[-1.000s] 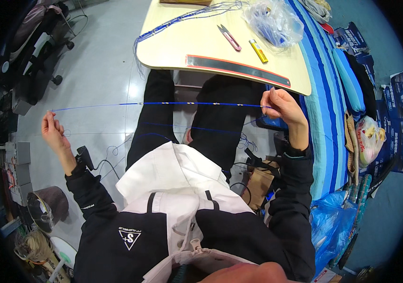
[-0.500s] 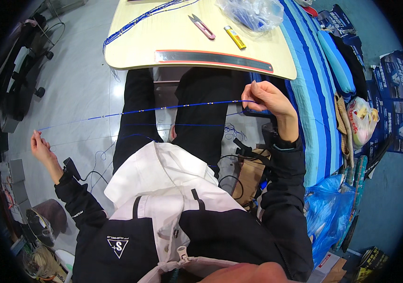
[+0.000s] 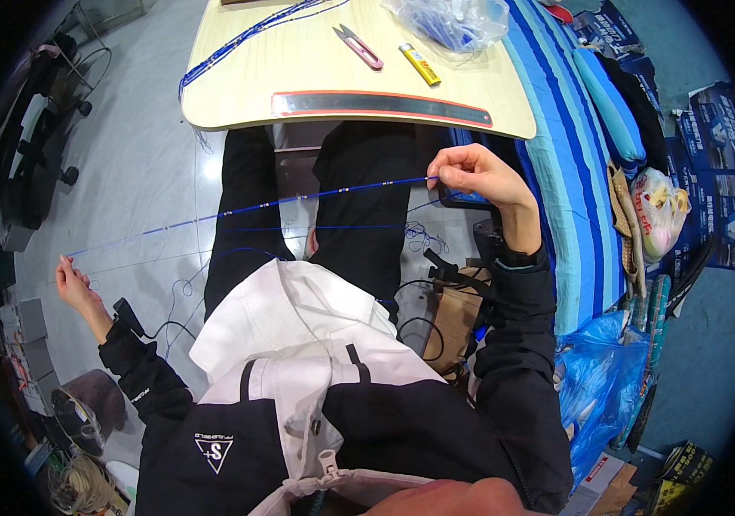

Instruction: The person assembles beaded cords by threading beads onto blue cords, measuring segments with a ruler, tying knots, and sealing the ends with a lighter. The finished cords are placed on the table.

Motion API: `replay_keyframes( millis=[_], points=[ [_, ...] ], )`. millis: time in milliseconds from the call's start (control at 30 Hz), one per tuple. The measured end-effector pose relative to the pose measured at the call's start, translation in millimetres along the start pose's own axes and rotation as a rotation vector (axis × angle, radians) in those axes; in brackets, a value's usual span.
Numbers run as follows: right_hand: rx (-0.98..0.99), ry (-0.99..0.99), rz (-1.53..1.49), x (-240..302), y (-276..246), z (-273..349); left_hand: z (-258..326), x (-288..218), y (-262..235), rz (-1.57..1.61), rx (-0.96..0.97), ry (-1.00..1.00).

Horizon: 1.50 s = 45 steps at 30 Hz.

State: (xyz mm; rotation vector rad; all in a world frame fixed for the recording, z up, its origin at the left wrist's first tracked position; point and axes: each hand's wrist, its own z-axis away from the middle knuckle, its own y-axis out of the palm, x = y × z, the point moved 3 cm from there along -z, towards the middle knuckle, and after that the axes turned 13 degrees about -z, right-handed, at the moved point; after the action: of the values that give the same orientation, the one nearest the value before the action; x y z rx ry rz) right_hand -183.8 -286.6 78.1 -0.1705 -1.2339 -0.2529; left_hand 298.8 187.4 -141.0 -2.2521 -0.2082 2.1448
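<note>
A thin blue cord with small pale beads spaced along it point(image 3: 264, 205) is stretched across my lap, sloping up to the right. At the far left, my left hand point(image 3: 78, 285) pinches its thin end between closed fingers. My right hand point(image 3: 481, 175) grips the beaded end just below the table's front edge, thumb against forefinger. More loose blue thread point(image 3: 316, 228) runs over my dark trousers beneath the taut cord. A tangle of it point(image 3: 424, 236) hangs below my right hand.
On the pale table point(image 3: 238, 77) lie a ruler point(image 3: 385, 105), small thread snips point(image 3: 357, 47), a yellow lighter point(image 3: 420, 64), a bundle of blue beaded cords point(image 3: 247, 41) and a clear plastic bag point(image 3: 453, 21). A blue striped bed point(image 3: 557, 172) stands on the right.
My right hand has shifted slightly left and up along the cord, its fingers now more curled. My left hand has dropped a little. The cord stays taut, and the view has moved slightly.
</note>
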Motion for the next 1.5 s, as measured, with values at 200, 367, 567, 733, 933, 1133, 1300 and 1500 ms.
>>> replay_keyframes(
  millis=[200, 367, 567, 733, 933, 1133, 1300, 1500],
  points=[
    [-0.061, 0.022, 0.023, -0.8, 1.6, -1.2, 2.4, -2.6, 0.1, 0.015, -0.002, 0.006],
    [-0.049, 0.058, 0.024, 1.6, 1.4, -0.3, 2.2, -2.3, -0.6, 0.0, -0.001, 0.013],
    [-0.054, 0.057, 0.0, 0.2, 1.5, -0.1, 2.6, -0.3, -2.3, -0.014, -0.015, 0.001],
    [-0.067, 0.058, 0.01, -0.4, 0.8, -1.2, -3.9, 11.2, -8.4, -0.02, -0.016, -0.004],
    [-0.263, -0.001, 0.211, 3.8, 19.2, -4.4, 25.1, -36.9, 18.0, -0.827, -0.127, 0.35],
    [-0.203, -0.123, 0.198, 15.3, 71.5, -13.3, 193.6, -158.0, 151.3, -0.14, 0.571, 0.478],
    [-0.183, -0.181, 0.056, 15.7, 100.1, -23.5, 320.6, -237.2, 215.1, 0.238, 1.224, 0.579],
    [-0.267, -0.339, 0.027, 10.4, 77.3, -15.2, 291.0, -220.8, 204.3, 0.045, 0.976, 0.656]
  ],
)
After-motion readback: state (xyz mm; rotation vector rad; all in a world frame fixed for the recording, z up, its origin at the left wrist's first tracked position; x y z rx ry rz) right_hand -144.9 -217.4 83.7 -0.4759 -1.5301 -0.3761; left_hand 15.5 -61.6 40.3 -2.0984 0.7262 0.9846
